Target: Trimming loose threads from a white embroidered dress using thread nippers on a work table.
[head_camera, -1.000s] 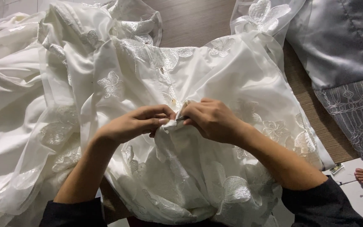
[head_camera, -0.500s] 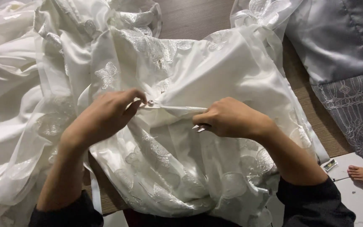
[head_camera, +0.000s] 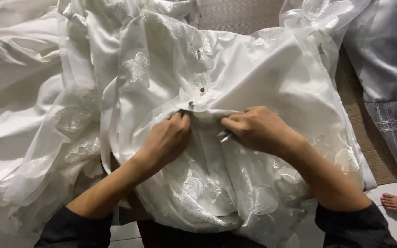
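Both hands pinch the white dress (head_camera: pixel 272 69) at its middle fold: left hand (head_camera: pixel 168 138) gripping cloth, right hand (head_camera: pixel 256 128) clamping cloth plus a small metal tool (head_camera: pixel 224 136); grey garment (head_camera: pixel 382 50) right.

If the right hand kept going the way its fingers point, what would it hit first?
The right hand points left along the white fabric fold, so it would likely meet the left hand first; depth is unclear.

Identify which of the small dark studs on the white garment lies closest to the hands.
The lowest stud, just above the left hand at the pinched fold. The other stud sits higher up the white garment.
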